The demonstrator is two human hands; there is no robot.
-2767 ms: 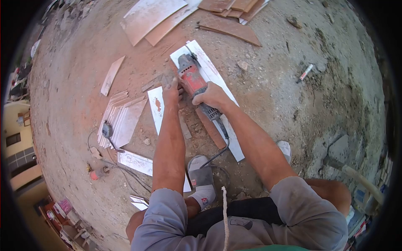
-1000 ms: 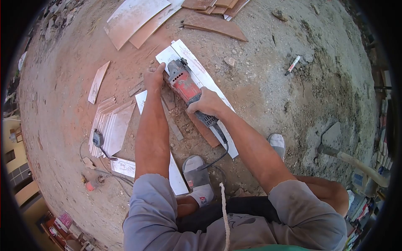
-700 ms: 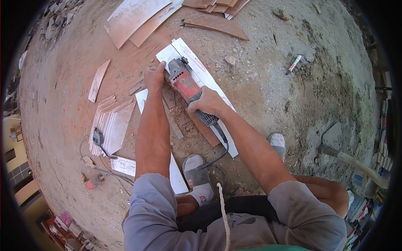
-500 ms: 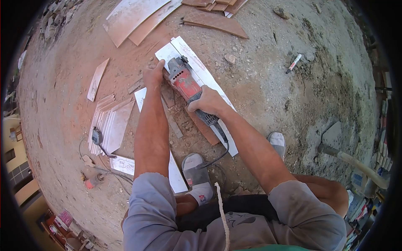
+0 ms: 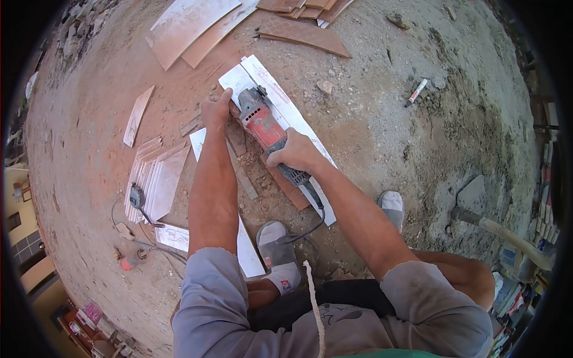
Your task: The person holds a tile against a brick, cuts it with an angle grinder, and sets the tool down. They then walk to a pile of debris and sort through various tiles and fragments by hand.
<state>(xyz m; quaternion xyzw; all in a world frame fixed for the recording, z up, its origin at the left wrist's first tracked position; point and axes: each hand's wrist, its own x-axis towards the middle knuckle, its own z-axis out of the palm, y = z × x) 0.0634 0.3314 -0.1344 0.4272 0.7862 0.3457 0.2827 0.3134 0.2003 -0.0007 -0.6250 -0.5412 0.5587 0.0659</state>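
Observation:
My right hand [image 5: 295,150] is wrapped round the rear body of a red and black angle grinder [image 5: 264,127]. The grinder lies lengthwise over a long white tile [image 5: 289,110], its head near the tile's far end; the disc is hidden beneath. At the tile's far left edge, my left hand [image 5: 216,110] is closed, thumb on top beside the grinder head, its other fingers mostly hidden. A dark line runs lengthwise along the tile. A power cord [image 5: 316,221] trails from the grinder past my foot.
Stacked tiles [image 5: 158,179] lie at left with a dark round-headed device [image 5: 136,196] on them. Another white tile strip [image 5: 249,250] lies by my foot [image 5: 277,250]. Larger tiles [image 5: 191,30] are at the back. A marker [image 5: 416,92] and a wooden-handled tool [image 5: 507,234] lie right.
The view has shifted slightly. The grinder sits a touch nearer to me along the tile, and both hands keep the same hold.

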